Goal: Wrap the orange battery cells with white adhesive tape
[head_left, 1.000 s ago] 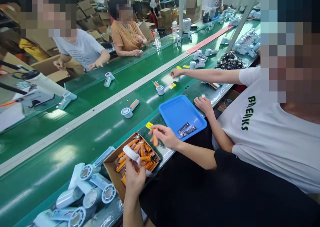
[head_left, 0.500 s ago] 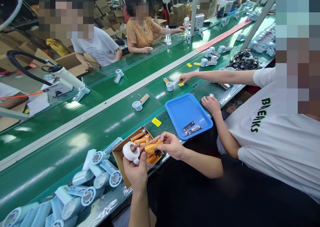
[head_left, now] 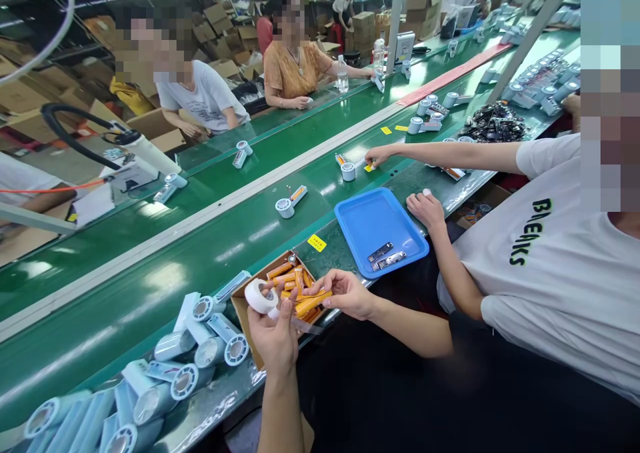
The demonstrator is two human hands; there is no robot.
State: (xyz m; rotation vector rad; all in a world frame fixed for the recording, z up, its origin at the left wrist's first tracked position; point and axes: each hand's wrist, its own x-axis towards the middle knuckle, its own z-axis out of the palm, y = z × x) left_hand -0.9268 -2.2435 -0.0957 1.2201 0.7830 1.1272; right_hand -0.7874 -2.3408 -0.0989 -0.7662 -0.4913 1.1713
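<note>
A roll of white tape (head_left: 256, 298) is hooked on the fingers of my left hand (head_left: 274, 336), and a clear strip hangs below it. My right hand (head_left: 350, 294) pinches an orange cylindrical battery (head_left: 314, 302) between thumb and fingers, close to my left fingertips. Beneath both hands stands a cardboard box (head_left: 245, 316) holding several more orange batteries (head_left: 281, 269). Light blue handheld-fan housings (head_left: 187, 380) lie heaped to the left of the box.
A blue tray (head_left: 383, 216) with dark circuit boards (head_left: 389, 260) sits at the right. Beyond runs a green conveyor belt (head_left: 200, 253) carrying several fan housings. A co-worker's arm (head_left: 450, 153) reaches over the belt from the right. Other people sit across it.
The view has shifted slightly, so the scene sits a little further right. My right hand has lowered the battery slightly; both hands keep their holds. Across the belt, a co-worker has lifted a fan housing.
</note>
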